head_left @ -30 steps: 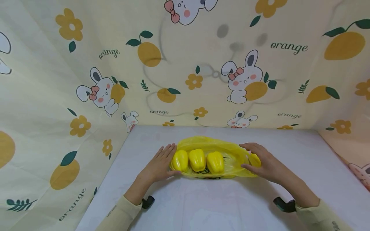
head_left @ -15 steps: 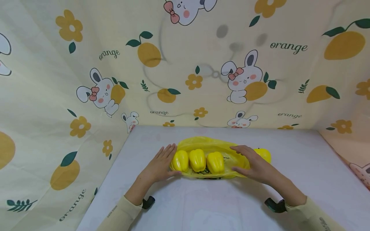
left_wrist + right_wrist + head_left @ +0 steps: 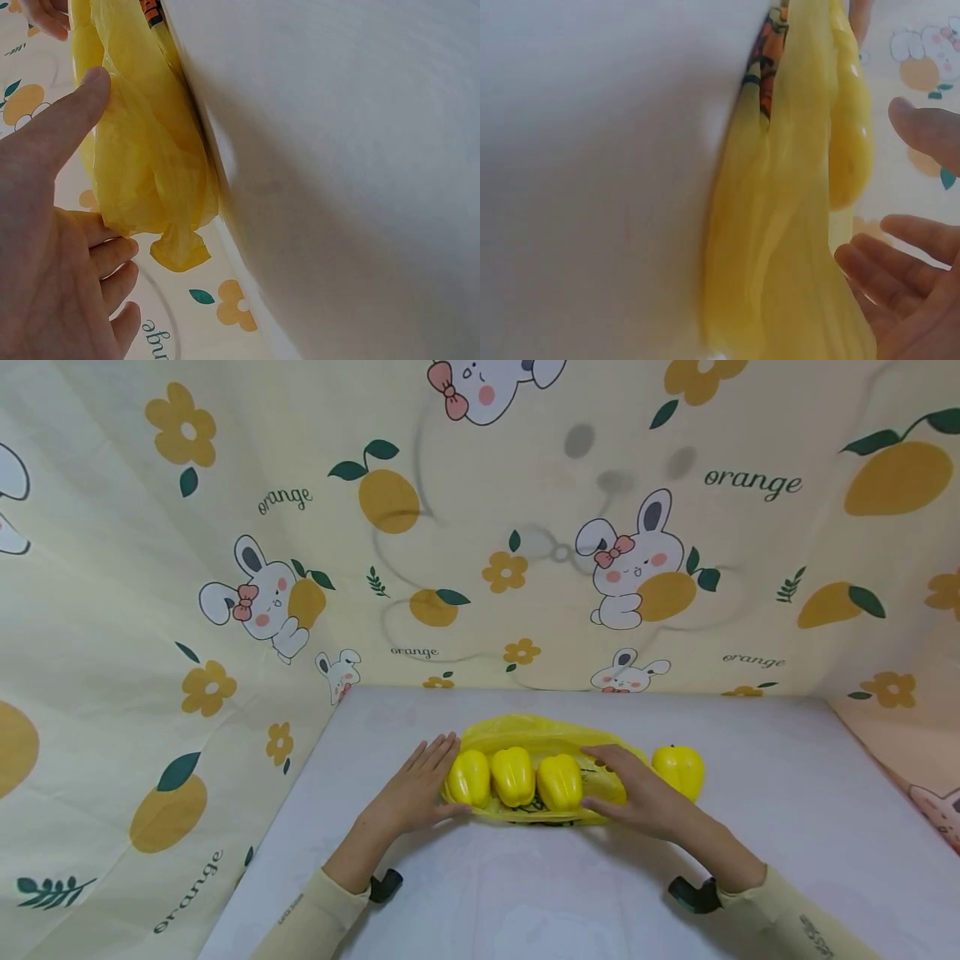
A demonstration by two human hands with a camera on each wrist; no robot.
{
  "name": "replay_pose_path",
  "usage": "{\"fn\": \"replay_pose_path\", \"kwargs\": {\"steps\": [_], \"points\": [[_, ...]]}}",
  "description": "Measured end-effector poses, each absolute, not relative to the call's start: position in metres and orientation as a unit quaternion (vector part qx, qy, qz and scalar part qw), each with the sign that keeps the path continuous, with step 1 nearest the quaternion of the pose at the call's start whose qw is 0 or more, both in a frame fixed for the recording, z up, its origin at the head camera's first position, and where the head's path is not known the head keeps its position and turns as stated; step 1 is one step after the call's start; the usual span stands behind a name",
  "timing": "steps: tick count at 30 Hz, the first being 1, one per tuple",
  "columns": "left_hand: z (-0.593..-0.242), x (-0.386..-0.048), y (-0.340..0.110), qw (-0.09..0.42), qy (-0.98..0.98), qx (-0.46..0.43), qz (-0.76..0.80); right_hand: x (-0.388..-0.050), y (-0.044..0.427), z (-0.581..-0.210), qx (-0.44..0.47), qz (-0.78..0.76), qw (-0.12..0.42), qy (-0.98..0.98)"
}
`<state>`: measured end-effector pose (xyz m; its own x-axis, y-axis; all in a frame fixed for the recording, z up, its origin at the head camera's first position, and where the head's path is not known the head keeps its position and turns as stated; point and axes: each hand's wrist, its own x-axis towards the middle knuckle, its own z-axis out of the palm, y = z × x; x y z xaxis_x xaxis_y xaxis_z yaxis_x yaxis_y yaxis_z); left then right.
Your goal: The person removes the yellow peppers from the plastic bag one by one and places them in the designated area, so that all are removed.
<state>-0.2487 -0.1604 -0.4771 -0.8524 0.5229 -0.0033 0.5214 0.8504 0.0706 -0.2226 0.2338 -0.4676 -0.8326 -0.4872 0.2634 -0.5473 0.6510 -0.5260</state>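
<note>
Three yellow bell peppers, left [image 3: 468, 778], middle [image 3: 513, 776] and right [image 3: 560, 782], lie in a row on an opened yellow plastic bag [image 3: 525, 727]. My left hand [image 3: 412, 789] touches the bag's left end with its fingers extended. In the left wrist view the thumb of the left hand [image 3: 52, 202] lies against the bag [image 3: 150, 150]. Over the bag's right part is my right hand [image 3: 645, 797], thumb and fingers apart, holding no pepper. A fourth yellow pepper [image 3: 678, 770] stands on the table beyond the right wrist, outside the bag.
The white table [image 3: 510, 893] carries the bag and peppers. Behind it and at the left hangs a cream cloth [image 3: 465, 552] printed with rabbits and oranges. A pinkish cloth [image 3: 900, 743] borders the right side.
My right hand has moved left, from around the bag's right end to near the third pepper. The fourth pepper, largely hidden before, now shows. The left hand has stayed in place.
</note>
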Motion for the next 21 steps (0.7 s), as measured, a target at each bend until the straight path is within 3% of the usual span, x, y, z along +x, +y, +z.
{"fn": "replay_pose_path", "kwargs": {"steps": [21], "points": [[-0.477,-0.249,-0.160,0.013,0.961,0.273,0.043,-0.227,0.216,-0.477,0.241,0.292,-0.007,-0.926]]}}
